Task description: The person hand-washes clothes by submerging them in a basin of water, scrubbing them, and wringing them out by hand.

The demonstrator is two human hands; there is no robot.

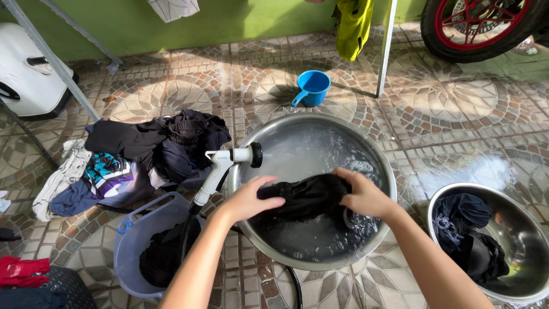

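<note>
Mosaic tiles in reds, greys and creams spread under me in fan-shaped arcs, wet and glinting where sun strikes them, with a green wall behind. Between my arms sits a wide round steel basin [377, 166], its smooth metal holding shallow, foamy water. Over that water I hold a black garment [309, 196], soaked, limp and bunched into thick folds. My left hand [247, 200] has its fingers curled tightly around one end of the cloth; my right hand [366, 197] clamps down on the other end, fingers closed over the fabric.

Resting on the basin's left rim is a white plastic spray nozzle [226, 166] with a black dial tip, its dark hose [294, 286] trailing down toward me. Just beside my left forearm stands a lavender plastic laundry basket [127, 240] with dark clothing inside. Beyond it lies a rumpled pile of clothes [137, 157], black, navy, white and a teal print. At my right sits a second steel bowl [523, 229] holding wrung dark cloth. Farther off stands a blue plastic dipper [311, 88] with a handle, near a grey metal rack post [386, 48], a hanging yellow garment [354, 26] and a motorcycle wheel [480, 26] with a red rim.
</note>
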